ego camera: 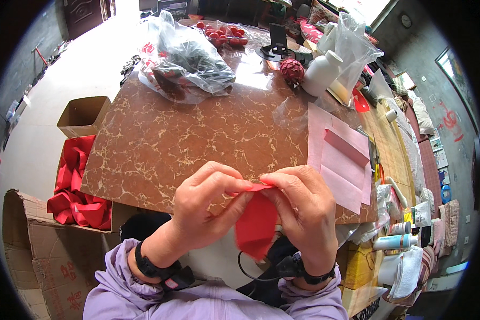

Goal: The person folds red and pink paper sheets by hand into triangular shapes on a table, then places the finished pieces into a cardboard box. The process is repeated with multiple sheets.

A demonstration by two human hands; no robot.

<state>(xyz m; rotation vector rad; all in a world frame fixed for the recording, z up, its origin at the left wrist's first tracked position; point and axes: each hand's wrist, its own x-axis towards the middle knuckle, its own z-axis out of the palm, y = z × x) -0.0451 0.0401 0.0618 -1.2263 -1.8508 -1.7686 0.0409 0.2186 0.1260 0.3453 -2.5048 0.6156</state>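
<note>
A folded piece of red paper or thin fabric [257,226] hangs in front of my chest, just off the table's near edge. My left hand [212,204] pinches its upper left corner between thumb and fingers. The upper right corner is pinched in my right hand [304,204]. Its top edge is folded over between the two hands, and the lower end is slightly blurred. Pink sheets [344,160], one with a folded-up flap, lie on the brown marble-patterned table [176,136] to the right of my right hand.
Left of the table, a cardboard box holds folded red pieces [78,204]; another cardboard box [84,116] stands behind. A plastic bag [188,60], red fruits [224,34], a phone on a stand [278,38], a dragon fruit [292,72] and a white bottle [322,74] occupy the far side. Scissors [378,164] lie right.
</note>
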